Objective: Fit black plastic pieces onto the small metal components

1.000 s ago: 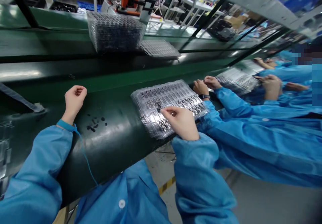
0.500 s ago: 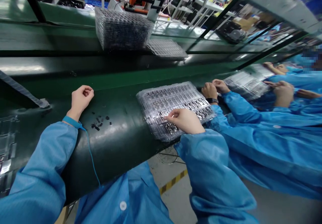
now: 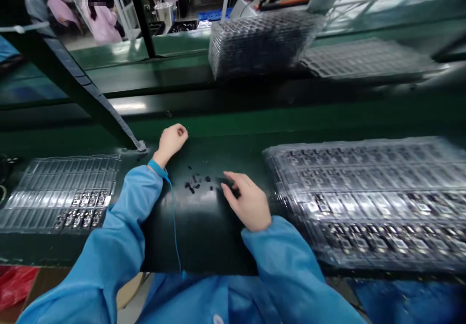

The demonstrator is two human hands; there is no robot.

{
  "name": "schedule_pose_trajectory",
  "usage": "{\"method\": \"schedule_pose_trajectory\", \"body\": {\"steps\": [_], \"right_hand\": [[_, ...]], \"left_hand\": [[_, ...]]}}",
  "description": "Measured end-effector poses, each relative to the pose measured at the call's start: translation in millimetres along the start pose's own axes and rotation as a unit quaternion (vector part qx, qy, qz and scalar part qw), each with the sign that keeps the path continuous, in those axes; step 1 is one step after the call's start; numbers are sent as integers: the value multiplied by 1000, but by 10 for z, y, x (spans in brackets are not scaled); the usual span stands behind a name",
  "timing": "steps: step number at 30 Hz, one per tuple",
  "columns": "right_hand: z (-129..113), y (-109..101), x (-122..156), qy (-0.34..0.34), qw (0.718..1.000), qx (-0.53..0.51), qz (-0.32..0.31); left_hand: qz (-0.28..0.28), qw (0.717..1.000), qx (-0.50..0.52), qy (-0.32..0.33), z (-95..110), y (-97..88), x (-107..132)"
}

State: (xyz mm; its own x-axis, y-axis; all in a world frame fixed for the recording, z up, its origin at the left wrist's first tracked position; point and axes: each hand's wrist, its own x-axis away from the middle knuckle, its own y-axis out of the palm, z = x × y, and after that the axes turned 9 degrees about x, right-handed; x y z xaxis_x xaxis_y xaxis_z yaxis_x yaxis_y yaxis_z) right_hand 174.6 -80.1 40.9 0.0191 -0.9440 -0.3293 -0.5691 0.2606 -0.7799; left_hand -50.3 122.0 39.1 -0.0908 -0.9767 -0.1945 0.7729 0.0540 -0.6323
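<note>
At the lower left of the frame a clear plastic tray [image 3: 43, 183] lies flat on the dark green counter [image 3: 206, 248]; most of its slots are bare, with two short rows of small metal parts [image 3: 86, 218] toward its right side. Above it, a dark post [image 3: 85, 95] with clear tape along it slants down to the counter.

Just right of the post's foot is the left hand [image 3: 170, 143], held over the counter with its fingers curled in; I can't tell whether its grip is clenched on anything. A blue band [image 3: 158, 167] rings that wrist, and a thin cord [image 3: 176, 239] trails from it to the counter's near edge.

Near the middle, small black bits [image 3: 197, 186] lie scattered between the two hands. The right hand [image 3: 250, 202] is just to their right, thumb and fingers spread apart, its grip released. In the upper middle stands a tall stack of clear trays [image 3: 255, 47].

Across the right side, beside the right hand but apart from it, lies a low pile of clear trays [image 3: 367, 205], somewhat blurred, with metal pieces [image 3: 378, 240] filling its nearest row.
</note>
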Motion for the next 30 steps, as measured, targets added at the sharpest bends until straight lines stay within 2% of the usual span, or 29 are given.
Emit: {"method": "schedule_pose_trajectory", "body": {"steps": [3, 6, 8, 13, 18, 22, 25, 28, 30], "right_hand": [[188, 336, -221, 22, 1000, -15, -2], [251, 453, -405, 33, 999, 5, -31], [228, 490, -520, 25, 997, 36, -56], [183, 557, -736, 0, 992, 88, -89], [185, 561, -836, -39, 986, 93, -132], [108, 534, -884, -81, 976, 107, -170], [42, 536, -901, -104, 966, 120, -203], [58, 578, -884, -125, 966, 80, -213], [122, 614, -852, -116, 977, 4, -181]], "left_hand": [[1, 993, -99, -70, -52, -211, -370], [23, 976, -171, -136, -245, -272, -760], [38, 967, -197, -157, -387, -251, -925], [36, 967, -207, -144, -586, -200, -1058], [50, 974, -193, -111, -667, -272, -1104], [61, 987, -115, -89, -688, -327, -1097], [97, 989, 49, -98, -535, -322, -1057], [115, 946, 285, -103, -170, -313, -893], [56, 908, 405, -96, 129, -307, -656]]}}
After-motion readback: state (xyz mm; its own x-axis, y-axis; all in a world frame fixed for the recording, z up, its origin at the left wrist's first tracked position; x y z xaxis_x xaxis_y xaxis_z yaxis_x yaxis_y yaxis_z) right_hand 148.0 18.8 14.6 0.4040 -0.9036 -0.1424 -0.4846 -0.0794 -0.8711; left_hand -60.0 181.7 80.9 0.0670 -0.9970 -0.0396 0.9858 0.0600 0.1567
